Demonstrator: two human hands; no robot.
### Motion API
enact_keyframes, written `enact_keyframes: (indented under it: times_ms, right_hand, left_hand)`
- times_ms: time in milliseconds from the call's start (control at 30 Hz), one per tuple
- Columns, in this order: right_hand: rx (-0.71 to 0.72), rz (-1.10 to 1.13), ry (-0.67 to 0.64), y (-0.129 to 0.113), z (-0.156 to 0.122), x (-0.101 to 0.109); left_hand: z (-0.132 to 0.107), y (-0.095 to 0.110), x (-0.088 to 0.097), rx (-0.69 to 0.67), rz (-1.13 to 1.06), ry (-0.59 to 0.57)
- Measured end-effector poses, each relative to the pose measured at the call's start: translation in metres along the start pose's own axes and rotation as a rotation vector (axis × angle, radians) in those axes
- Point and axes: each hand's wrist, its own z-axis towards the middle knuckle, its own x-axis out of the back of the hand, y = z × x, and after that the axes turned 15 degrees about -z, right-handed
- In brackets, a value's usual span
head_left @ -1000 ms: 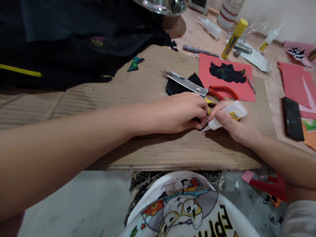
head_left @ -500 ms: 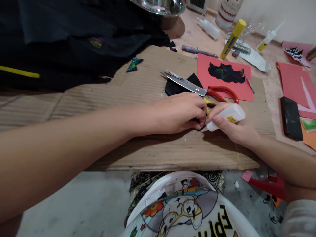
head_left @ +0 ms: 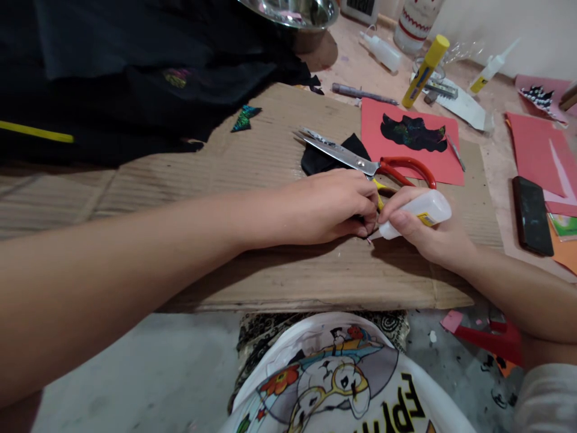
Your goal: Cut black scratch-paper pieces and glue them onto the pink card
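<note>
My right hand (head_left: 419, 231) is closed round a white glue bottle (head_left: 430, 210), its nozzle pointing down and left at the cardboard (head_left: 279, 270). My left hand (head_left: 338, 204) rests on the cardboard with its fingertips pinched together beside the nozzle. A small dark piece peeks out under those fingertips; most of it is hidden, so its kind is unclear. Just beyond my hands lie scissors (head_left: 360, 162) with red handles, their blades across a black fabric piece (head_left: 318, 159). Something yellow shows partly under the scissor handles.
Red paper (head_left: 374, 159) bears a black shiny cutout (head_left: 412, 133). Behind stand a yellow glue stick (head_left: 424, 72) and a metal bowl (head_left: 300, 30). Black cloth (head_left: 112, 90) covers the back left, near a green shiny scrap (head_left: 246, 118). A phone (head_left: 532, 216) lies on the right.
The glue bottle has shifted very slightly right, its nozzle tip moving a little with it. My left hand stays in place.
</note>
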Motion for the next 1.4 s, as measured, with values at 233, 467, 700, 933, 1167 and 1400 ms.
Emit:
enact_keyframes:
  times_ms: [233, 467, 700, 933, 1167, 1400]
  right_hand:
    - [0.007, 0.174, 0.129, 0.008, -0.001, 0.000]
    - [0.031, 0.201, 0.184, 0.010, 0.000, 0.000]
    - [-0.045, 0.101, 0.086, 0.004, 0.004, -0.001]
    - [-0.079, 0.076, 0.057, 0.005, 0.005, -0.002]
    - [-0.064, 0.071, 0.049, 0.005, 0.005, -0.002]
    - [-0.057, 0.077, 0.059, 0.005, 0.005, -0.003]
  left_hand:
    - [0.000, -0.001, 0.001, 0.004, -0.042, -0.014]
    - [0.001, 0.000, 0.001, 0.007, -0.063, -0.016]
    - [0.001, 0.003, 0.001, 0.014, -0.034, 0.002]
    - [0.000, 0.001, 0.001, 0.012, -0.013, 0.001]
    - [0.000, 0.000, 0.000, 0.006, -0.021, 0.008]
    - [0.000, 0.000, 0.000, 0.006, -0.016, 0.007]
